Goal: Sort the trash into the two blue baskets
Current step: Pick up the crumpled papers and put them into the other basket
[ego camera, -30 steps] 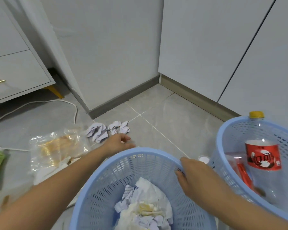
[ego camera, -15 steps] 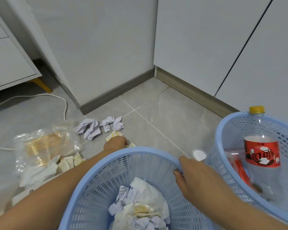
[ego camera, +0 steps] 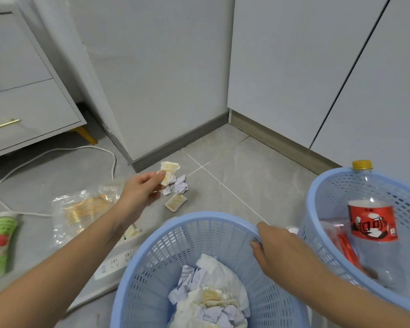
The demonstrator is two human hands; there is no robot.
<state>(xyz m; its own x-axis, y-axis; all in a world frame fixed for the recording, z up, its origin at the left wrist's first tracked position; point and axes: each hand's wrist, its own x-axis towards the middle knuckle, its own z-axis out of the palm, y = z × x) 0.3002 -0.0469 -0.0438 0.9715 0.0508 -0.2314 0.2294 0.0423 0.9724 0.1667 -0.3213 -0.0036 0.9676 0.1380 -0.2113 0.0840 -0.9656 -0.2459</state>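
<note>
Pinching a crumpled yellow-white paper scrap in its fingertips, the left hand holds it up off the floor, likely to drop it in the near basket with the other paper. The right hand grips that basket's rim, probably to keep it from sliding. More paper balls wait on the floor; the far basket holds a plastic bottle.
</note>
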